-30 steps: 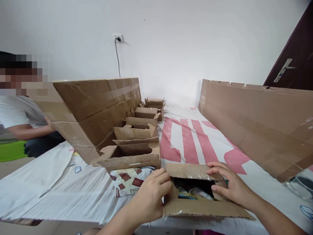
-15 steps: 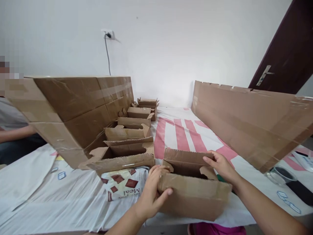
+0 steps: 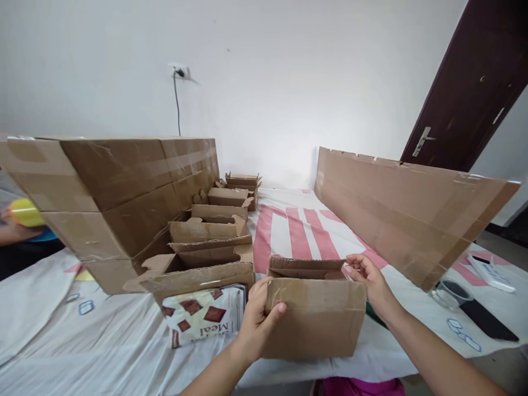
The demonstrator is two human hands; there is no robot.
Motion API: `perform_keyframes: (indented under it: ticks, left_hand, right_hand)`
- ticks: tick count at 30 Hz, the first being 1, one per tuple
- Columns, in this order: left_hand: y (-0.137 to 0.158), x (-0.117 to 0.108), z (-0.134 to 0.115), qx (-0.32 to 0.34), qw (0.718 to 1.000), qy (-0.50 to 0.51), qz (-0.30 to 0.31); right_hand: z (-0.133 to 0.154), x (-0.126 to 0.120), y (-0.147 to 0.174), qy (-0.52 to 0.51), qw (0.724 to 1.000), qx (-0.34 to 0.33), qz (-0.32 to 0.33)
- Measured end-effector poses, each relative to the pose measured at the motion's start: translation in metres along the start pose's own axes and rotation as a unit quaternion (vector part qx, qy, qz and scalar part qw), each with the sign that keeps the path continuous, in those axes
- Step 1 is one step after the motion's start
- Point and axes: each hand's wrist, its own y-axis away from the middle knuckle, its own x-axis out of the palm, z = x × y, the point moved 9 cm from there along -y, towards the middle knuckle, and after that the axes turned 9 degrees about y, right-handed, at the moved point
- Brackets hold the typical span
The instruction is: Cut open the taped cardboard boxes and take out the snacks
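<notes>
An open-topped cardboard box (image 3: 315,322) stands at the table's front edge between my hands. My left hand (image 3: 258,316) grips its left side, thumb across the front panel and fingers round the side. My right hand (image 3: 369,278) is at the back right corner, thumb and fingers pinched on the upper edge of the box; the fingertips are partly hidden. Left of my left hand, a printed packet (image 3: 206,316) with brown squares and the upside-down word "Meal" leans against another open cardboard box (image 3: 206,275). The inside of the held box is mostly hidden by its front panel.
Several open boxes (image 3: 218,212) run back along a stacked cardboard wall (image 3: 136,192). A cardboard panel (image 3: 396,203) stands at the right. Near it are a clear cup (image 3: 449,294), a black phone-like slab (image 3: 489,319) and a white item (image 3: 493,275). A person's hand (image 3: 12,228) holds something yellow at far left.
The held box has tilted so that its front panel faces me more and less of the inside shows. My right thumb and fingers have drawn together. A yellow object has appeared at far left.
</notes>
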Motion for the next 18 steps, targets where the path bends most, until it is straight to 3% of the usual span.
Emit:
perform_keyframes:
  ticks: [4, 9, 12, 15, 18]
  left_hand:
    - [0.002, 0.002, -0.002, -0.001, 1.000, 0.017, -0.004]
    - [0.000, 0.000, -0.003, -0.014, 0.997, 0.080, 0.002]
    - [-0.002, -0.005, 0.001, -0.027, 0.995, 0.098, -0.011]
    - [-0.001, -0.006, 0.004, -0.030, 0.994, 0.101, -0.022]
    - [0.002, -0.003, 0.005, -0.015, 0.995, 0.091, -0.033]
  right_hand:
    - [0.028, -0.016, 0.015, 0.011, 0.996, -0.074, -0.051]
    - [0.045, 0.000, 0.029, 0.027, 0.992, -0.116, 0.044]
    - [0.056, 0.003, 0.036, 0.111, 0.981, -0.158, 0.038]
    - [0.086, 0.009, 0.053, 0.194, 0.944, -0.266, 0.015]
    - [0.120, 0.035, 0.080, 0.221, 0.894, -0.382, 0.081]
